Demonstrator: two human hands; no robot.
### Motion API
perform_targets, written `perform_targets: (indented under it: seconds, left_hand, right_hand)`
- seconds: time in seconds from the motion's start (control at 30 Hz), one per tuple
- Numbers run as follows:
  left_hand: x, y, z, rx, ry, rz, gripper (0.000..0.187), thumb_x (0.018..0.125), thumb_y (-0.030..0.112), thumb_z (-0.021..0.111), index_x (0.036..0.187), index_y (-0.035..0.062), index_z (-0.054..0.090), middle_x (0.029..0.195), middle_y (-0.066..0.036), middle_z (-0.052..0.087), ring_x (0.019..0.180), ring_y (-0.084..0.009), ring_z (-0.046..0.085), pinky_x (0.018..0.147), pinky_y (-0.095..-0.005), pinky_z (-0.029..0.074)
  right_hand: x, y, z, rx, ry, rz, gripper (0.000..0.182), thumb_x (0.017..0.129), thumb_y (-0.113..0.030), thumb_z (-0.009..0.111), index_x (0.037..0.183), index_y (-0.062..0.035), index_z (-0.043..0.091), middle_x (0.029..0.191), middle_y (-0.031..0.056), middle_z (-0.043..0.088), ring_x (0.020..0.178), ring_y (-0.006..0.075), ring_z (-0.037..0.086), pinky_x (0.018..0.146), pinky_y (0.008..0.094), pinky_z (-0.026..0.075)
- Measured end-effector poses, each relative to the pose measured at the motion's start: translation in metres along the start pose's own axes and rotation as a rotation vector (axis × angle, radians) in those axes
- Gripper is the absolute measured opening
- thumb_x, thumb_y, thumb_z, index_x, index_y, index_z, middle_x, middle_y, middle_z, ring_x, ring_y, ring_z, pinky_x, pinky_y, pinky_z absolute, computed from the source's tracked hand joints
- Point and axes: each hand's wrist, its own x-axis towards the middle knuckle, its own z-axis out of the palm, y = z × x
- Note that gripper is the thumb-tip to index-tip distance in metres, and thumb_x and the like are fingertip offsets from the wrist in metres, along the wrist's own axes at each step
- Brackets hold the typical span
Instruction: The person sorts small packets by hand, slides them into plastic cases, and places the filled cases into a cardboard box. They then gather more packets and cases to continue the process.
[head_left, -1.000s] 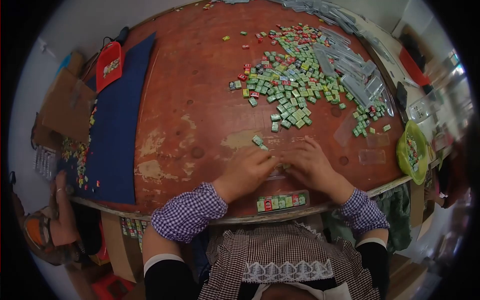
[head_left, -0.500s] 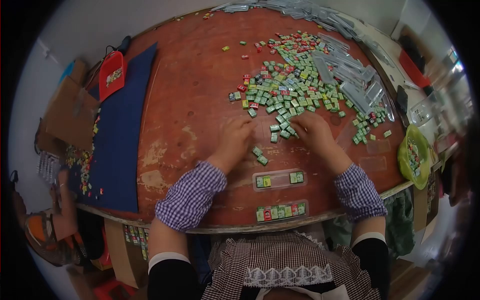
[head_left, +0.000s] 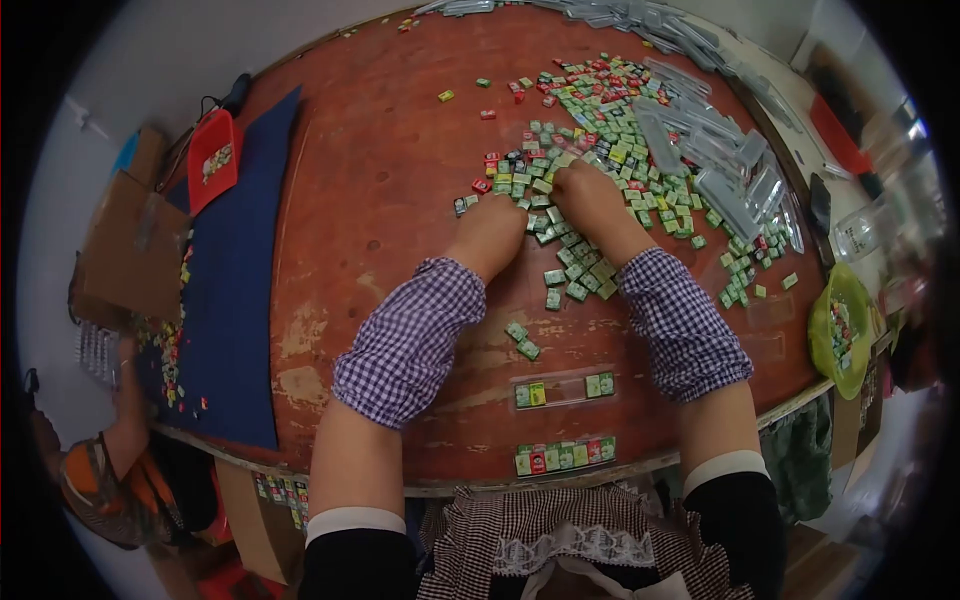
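Miniature boxes (head_left: 628,150) lie heaped around the left hand (head_left: 497,232) and right hand (head_left: 590,195) in my head view. Both have just moved farther forward into the pile, near each other but apart; their fingertips are hidden, so I cannot tell their grip. Nearer me than the hands, the part-filled tray (head_left: 565,388) on the counter (head_left: 400,180) keeps its gap: nothing added, I judge. Labels are too small to read.

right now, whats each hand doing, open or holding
Left hand: at the pile of small boxes; grip hidden, can't be told.
Right hand: curled over the pile; can't tell whether it holds anything.
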Motion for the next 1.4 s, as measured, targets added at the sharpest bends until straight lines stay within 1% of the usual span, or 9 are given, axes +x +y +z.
perform_targets:
  seconds: [0.13,0.2,0.4,0.57,0.67,0.77,1.07,1.2,1.4]
  left_hand:
    - [-0.058,0.013,-0.017,-0.189,0.229,0.325,0.025,0.077,0.006,0.06,0.102,0.0046,0.063,0.099,-0.01,0.062,0.093,-0.0298,0.059,0.079,-0.04,0.05]
    - [-0.091,0.039,-0.034,-0.233,0.213,0.449,0.027,0.075,0.009,0.063,0.102,0.0053,0.063,0.1,-0.007,0.061,0.093,-0.0268,0.059,0.078,-0.0385,0.05]
    - [-0.147,0.096,-0.017,-0.228,0.054,0.689,0.032,0.074,0.013,0.063,0.105,0.0083,0.064,0.104,-0.004,0.062,0.096,-0.0193,0.058,0.084,-0.036,0.047]
    - [-0.162,0.097,-0.014,-0.175,0.039,0.554,0.042,0.078,0.013,0.06,0.12,0.0089,0.062,0.121,-0.006,0.063,0.116,-0.025,0.054,0.098,-0.0383,0.043]
    - [-0.172,0.093,-0.006,-0.127,0.036,0.52,0.041,0.08,0.014,0.061,0.12,0.0086,0.062,0.124,-0.006,0.061,0.12,-0.0267,0.052,0.101,-0.0404,0.041]
    - [-0.178,0.097,-0.008,-0.176,0.033,0.443,0.04,0.08,0.015,0.064,0.12,0.0077,0.062,0.127,-0.008,0.059,0.123,-0.0287,0.05,0.103,-0.0421,0.04]
    - [-0.183,0.093,0.003,-0.302,0.111,0.339,0.038,0.076,0.014,0.07,0.114,0.0102,0.065,0.127,-0.012,0.057,0.117,-0.0333,0.053,0.094,-0.043,0.047]
    - [-0.182,0.091,0.001,-0.323,0.131,0.307,0.035,0.077,0.015,0.071,0.111,0.0101,0.066,0.126,-0.013,0.057,0.113,-0.0336,0.055,0.093,-0.0421,0.048]
    - [-0.186,0.089,0.005,-0.348,0.164,0.282,0.033,0.077,0.015,0.072,0.109,0.0099,0.067,0.125,-0.013,0.058,0.11,-0.0334,0.056,0.09,-0.0418,0.049]
  right_hand:
    - [-0.064,-0.024,-0.081,0.329,-0.061,0.116,0.027,0.081,-0.01,0.063,0.108,-0.0069,0.066,0.09,0.016,0.065,0.082,0.0326,0.063,0.072,0.0422,0.05]
    - [-0.112,-0.034,-0.096,0.649,-0.114,0.231,0.025,0.08,-0.008,0.067,0.105,-0.0058,0.067,0.086,0.0152,0.064,0.079,0.0297,0.064,0.071,0.0392,0.05]
    - [-0.193,-0.087,-0.107,0.763,-0.14,0.123,0.011,0.082,-0.006,0.069,0.093,-0.0042,0.069,0.079,0.0081,0.062,0.073,0.0238,0.061,0.071,0.0324,0.048]
    - [-0.208,-0.095,-0.085,0.928,-0.17,0.345,0.011,0.08,-0.009,0.071,0.09,-0.0038,0.069,0.083,0.0076,0.061,0.078,0.0237,0.06,0.068,0.0338,0.048]
    - [-0.2,-0.11,-0.088,0.803,-0.137,0.282,0.01,0.077,-0.011,0.072,0.085,-0.0056,0.069,0.085,0.0074,0.06,0.082,0.0264,0.06,0.068,0.0364,0.048]
    - [-0.206,-0.097,-0.081,0.204,0.022,-0.102,0.013,0.072,-0.012,0.071,0.083,-0.007,0.067,0.086,0.0079,0.06,0.082,0.0295,0.06,0.068,0.04,0.048]
    - [-0.148,-0.065,-0.077,0.236,0.081,-0.216,0.021,0.075,-0.011,0.065,0.095,-0.0071,0.066,0.095,0.0098,0.061,0.082,0.0298,0.063,0.068,0.0416,0.051]
    - [-0.139,-0.06,-0.063,-0.019,-0.116,-0.256,0.017,0.081,-0.009,0.055,0.095,-0.0047,0.064,0.094,0.0109,0.06,0.082,0.0295,0.064,0.068,0.0384,0.053]
    - [-0.132,-0.052,-0.068,0.057,-0.198,-0.291,0.014,0.081,-0.009,0.055,0.092,-0.0047,0.062,0.09,0.0108,0.06,0.081,0.0301,0.063,0.069,0.0379,0.053]
